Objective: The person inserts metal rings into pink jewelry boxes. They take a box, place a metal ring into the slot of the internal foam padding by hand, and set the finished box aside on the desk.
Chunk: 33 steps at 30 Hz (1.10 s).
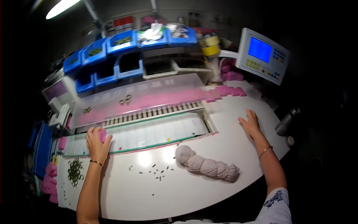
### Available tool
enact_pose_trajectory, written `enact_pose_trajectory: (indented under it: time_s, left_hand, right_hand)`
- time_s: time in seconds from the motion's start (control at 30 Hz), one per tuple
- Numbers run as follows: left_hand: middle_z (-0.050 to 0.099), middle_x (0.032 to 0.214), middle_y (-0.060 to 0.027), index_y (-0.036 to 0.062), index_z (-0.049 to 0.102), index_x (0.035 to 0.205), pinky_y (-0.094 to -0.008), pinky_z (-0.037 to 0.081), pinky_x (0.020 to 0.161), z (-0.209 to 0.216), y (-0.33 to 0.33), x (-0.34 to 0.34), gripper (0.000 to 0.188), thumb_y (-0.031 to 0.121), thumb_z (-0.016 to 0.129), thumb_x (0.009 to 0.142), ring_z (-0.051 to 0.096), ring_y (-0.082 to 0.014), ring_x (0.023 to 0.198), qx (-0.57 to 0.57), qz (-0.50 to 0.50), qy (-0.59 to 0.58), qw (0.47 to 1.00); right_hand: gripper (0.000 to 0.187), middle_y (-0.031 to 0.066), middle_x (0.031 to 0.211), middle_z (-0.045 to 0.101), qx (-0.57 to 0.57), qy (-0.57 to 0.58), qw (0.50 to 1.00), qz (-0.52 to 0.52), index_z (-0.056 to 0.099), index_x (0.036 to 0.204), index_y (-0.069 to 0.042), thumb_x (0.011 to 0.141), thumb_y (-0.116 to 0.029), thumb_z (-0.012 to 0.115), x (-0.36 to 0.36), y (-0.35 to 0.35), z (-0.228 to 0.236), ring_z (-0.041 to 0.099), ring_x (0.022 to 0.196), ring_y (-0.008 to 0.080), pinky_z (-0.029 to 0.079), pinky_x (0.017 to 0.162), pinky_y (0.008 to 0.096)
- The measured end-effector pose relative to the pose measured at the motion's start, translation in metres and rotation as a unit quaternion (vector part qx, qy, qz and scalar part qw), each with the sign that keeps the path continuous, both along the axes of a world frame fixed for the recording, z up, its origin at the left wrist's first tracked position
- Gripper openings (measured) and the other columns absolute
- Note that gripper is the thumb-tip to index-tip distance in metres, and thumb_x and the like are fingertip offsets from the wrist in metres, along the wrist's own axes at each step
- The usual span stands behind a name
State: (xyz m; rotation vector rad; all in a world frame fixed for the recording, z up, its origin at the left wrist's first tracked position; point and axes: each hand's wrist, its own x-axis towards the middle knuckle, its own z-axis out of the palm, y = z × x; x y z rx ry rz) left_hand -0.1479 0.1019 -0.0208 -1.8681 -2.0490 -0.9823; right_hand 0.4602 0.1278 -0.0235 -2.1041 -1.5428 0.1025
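Observation:
My left hand (97, 145) is at the left end of the long glass-topped panel (153, 132). Its fingers and thumb close round a small pink block (102, 135). Out on the right side of the white table (227, 142), my right hand (251, 122) has its fingers apart and holds nothing. A pile of dark green rings (75, 172) lies to the left of my left forearm. Between my arms are several small dark cylindrical pieces (156, 172), loosely scattered, and a twisted beige cloth bundle (209, 166) with a round knob at one end.
Blue bins (122, 43) with small parts stand in rows at the back. A sloped clear cover (141, 95) bears a few rings. At right are a control panel with a blue screen (260, 50) and a dark bottle (287, 122); pink blocks (50, 183) are stacked at left.

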Motion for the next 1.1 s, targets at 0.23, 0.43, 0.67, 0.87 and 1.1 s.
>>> enact_pose_trajectory:
  time_s: [0.23,0.43,0.67,0.87,1.1]
  left_hand:
    - [0.048,0.13,-0.0208,0.0041,0.053,0.119,-0.0436,0.035,0.107,0.019,0.011,0.09,0.039,0.02,0.068,0.087,0.044,-0.0382,0.124,-0.099,-0.235,-0.04,0.966]
    - [0.049,0.131,-0.0264,0.0049,0.053,0.126,-0.0454,0.04,0.104,0.03,0.053,0.201,0.054,0.035,0.071,0.084,0.046,-0.0408,0.124,-0.097,-0.34,0.002,0.936]
    - [0.045,0.133,-0.0251,0.0089,0.047,0.134,-0.0546,0.033,0.104,0.003,0.122,0.326,0.072,0.054,0.066,0.082,0.041,-0.0419,0.127,-0.044,-0.327,0.108,0.938]
    - [0.032,0.146,-0.026,0.0126,0.04,0.144,-0.0506,0.031,0.108,0.016,0.178,0.384,0.083,0.064,0.06,0.082,0.037,-0.0442,0.13,-0.143,-0.275,0.134,0.941]
    - [0.052,0.129,-0.0158,0.0149,0.047,0.141,-0.0472,0.041,0.097,0.002,0.22,0.38,0.07,0.062,0.051,0.09,0.053,-0.0373,0.112,-0.109,-0.308,0.169,0.93]
  right_hand:
    - [0.079,0.0227,0.157,0.02,-0.036,-0.029,0.992,-0.12,0.027,0.152,-0.012,0.09,-0.052,0.057,0.032,0.037,-0.023,0.017,0.145,0.0395,0.019,0.118,0.0466]
    - [0.084,0.0213,0.159,0.011,-0.025,-0.019,0.993,-0.115,0.019,0.154,-0.017,0.09,-0.059,0.054,0.014,0.073,-0.014,0.01,0.147,0.0404,0.014,0.118,0.0494]
    - [0.089,0.0206,0.159,0.012,0.012,0.0,0.991,-0.133,0.021,0.154,-0.022,0.085,-0.066,0.055,0.022,0.11,-0.012,0.012,0.146,0.0412,0.016,0.117,0.0488]
    - [0.088,0.021,0.157,0.015,0.039,-0.019,0.989,-0.139,0.025,0.152,-0.024,0.083,-0.069,0.055,0.039,0.135,-0.021,0.014,0.145,0.0413,0.019,0.117,0.049]
    - [0.078,0.0216,0.151,0.031,0.061,-0.044,0.993,-0.088,0.032,0.151,-0.026,0.087,-0.066,0.052,0.071,0.177,-0.029,0.023,0.142,0.0411,0.022,0.115,0.049]
